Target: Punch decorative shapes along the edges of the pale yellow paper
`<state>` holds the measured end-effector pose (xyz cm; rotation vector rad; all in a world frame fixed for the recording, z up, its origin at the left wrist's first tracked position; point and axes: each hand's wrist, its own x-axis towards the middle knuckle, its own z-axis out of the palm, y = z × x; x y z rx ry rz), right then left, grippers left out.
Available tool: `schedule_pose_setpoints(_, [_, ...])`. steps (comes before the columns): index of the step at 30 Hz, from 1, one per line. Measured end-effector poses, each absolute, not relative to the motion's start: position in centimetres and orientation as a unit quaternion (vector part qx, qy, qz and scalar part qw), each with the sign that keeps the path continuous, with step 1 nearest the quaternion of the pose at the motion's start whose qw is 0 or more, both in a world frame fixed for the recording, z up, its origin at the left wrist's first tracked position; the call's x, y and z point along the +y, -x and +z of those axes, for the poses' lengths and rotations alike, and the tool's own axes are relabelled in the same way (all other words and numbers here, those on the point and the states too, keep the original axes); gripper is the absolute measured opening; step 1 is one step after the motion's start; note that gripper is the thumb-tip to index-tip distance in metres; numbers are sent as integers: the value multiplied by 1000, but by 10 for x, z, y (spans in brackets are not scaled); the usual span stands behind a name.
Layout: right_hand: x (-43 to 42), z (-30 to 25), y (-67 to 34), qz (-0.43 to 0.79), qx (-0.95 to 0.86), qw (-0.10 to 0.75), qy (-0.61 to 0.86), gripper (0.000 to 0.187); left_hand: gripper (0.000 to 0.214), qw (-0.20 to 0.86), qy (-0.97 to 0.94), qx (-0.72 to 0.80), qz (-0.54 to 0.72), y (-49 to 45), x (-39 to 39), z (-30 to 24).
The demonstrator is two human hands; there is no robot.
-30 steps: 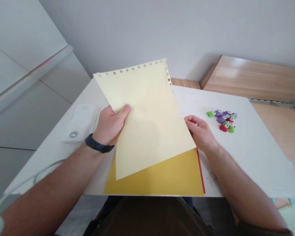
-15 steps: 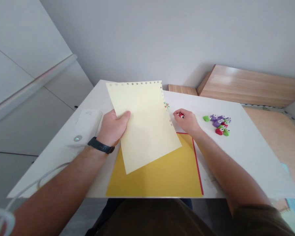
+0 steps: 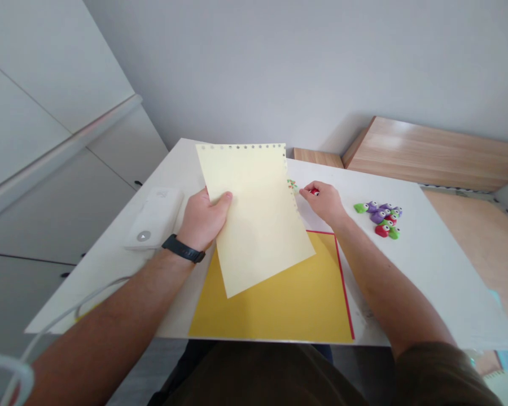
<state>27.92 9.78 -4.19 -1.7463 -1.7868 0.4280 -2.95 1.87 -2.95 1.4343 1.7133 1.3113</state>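
My left hand [image 3: 203,220] grips the right-hand... lower left edge of a pale yellow paper sheet [image 3: 254,220], whose top and right edges carry rows of small punched holes. My right hand [image 3: 325,203] is shut around a small red craft punch [image 3: 314,192], mostly hidden by the fingers. Just left of that hand, tiny red and green paper cut-outs [image 3: 292,184] lie on the white table [image 3: 423,270]. Under the pale sheet lies a golden yellow card [image 3: 275,310] with a red edge, partly covered.
A group of several green, purple and red craft punches [image 3: 379,219] stands right of my right hand. A white device [image 3: 154,219] with a cable [image 3: 84,304] sits at the table's left. Wooden boards [image 3: 432,152] lie beyond the far edge.
My right hand has left the paper's edge and moved to the far side of the sheet, holding the red punch. The sheet has turned straighter, and tiny cut-outs now show on the table.
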Motion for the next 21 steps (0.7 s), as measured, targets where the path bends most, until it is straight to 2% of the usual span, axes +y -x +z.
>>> schedule_pose_setpoints(3, [86,-40,-283,209,-643,334,656,25,34,276,-532,630,494,29,18,-29])
schedule_pose_setpoints(6, [65,-32,-286,321,-593,373,637,25,32,283,-530,621,504,27,17,-27])
schedule_pose_setpoints(10, [30,-20,-294,437,-564,373,593,36,32,284,-528,613,515,24,15,-23])
schedule_pose_setpoints(13, [11,-19,-298,473,-565,374,563,40,33,290,-528,609,517,23,14,-22])
schedule_pose_setpoints(17, [2,-27,-298,516,-523,418,534,49,36,292,-529,601,523,22,14,-22])
schedule_pose_setpoints(21, [0,-33,-300,554,-489,438,512,46,34,288,-531,594,531,21,14,-22])
